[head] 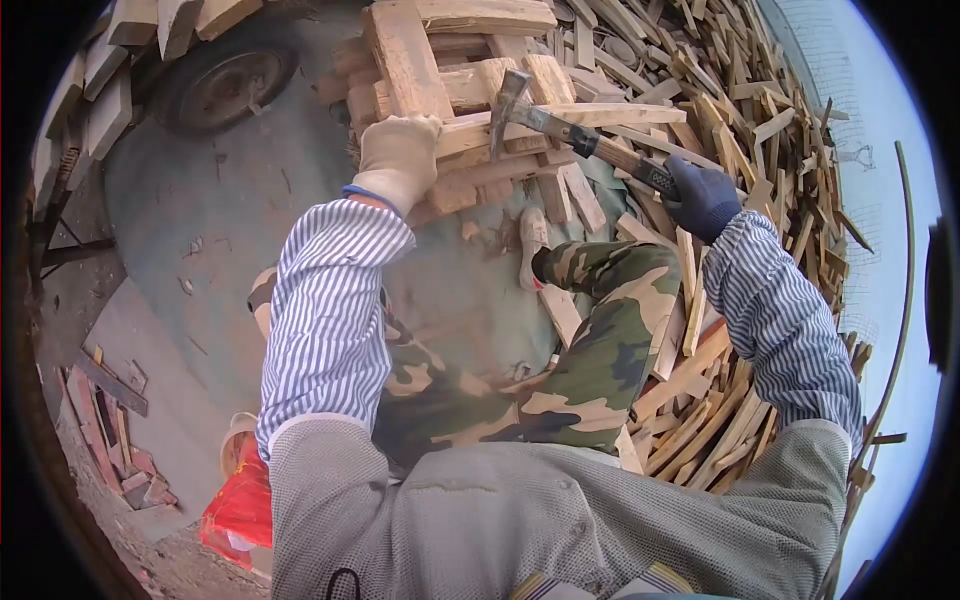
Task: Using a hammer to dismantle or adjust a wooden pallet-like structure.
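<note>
My left hand [397,165], in a beige work glove with a blue cuff edge, is closed at the left end of a light wooden board [600,114]; its fingertips are hidden. That board lies across a pile of stacked wood blocks [465,180]. In a dark blue glove, my right hand [703,196] grips the lower handle of a claw hammer [619,155]. Black wrapping covers part of the handle. The hammer's metal head is over the board and blocks, left of my right hand. A thick plank [409,56] leans on the stack beyond my left hand.
Loose wood scraps [739,150] heap up along the right side. A wheel [229,86] lies at the upper left, near stacked timber ends [109,71]. Greenish sheeting [187,247] covers the ground. A red bag [241,499] and broken pieces [109,435] are at the lower left.
</note>
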{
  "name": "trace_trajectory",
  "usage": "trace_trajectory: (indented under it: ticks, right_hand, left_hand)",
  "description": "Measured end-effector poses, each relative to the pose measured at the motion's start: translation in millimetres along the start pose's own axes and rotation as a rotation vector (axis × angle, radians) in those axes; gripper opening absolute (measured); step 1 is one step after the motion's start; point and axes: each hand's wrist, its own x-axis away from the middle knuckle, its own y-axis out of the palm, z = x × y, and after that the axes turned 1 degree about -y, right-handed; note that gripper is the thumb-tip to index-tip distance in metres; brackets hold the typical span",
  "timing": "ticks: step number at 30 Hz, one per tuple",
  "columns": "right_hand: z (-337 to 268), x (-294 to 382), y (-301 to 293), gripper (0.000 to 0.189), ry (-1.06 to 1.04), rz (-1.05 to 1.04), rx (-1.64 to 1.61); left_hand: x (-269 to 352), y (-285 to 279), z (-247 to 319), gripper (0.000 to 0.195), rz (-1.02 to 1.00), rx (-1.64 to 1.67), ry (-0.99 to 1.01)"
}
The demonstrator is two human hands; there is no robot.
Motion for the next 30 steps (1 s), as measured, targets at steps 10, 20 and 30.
trace_trajectory:
  ticks: [10, 20, 30]
  right_hand:
    - [32.9, -164.1, 143.1, 0.028, -0.004, -0.203, -0.412]
    - [63.6, -137.1, -2.7, 0.015, -0.207, 0.296, 0.176]
    - [29.2, -57.0, -66.2, 0.025, -0.088, -0.038, 0.216]
  left_hand:
    - [-17.2, -0.7, -10.4, 0.033, -0.092, -0.007, -0.071]
    - [-13.6, 0.1, -1.2, 0.041, -0.056, -0.02, -0.086]
    - [-4.0, 6.3, -5.9, 0.026, 0.031, 0.028, -0.084]
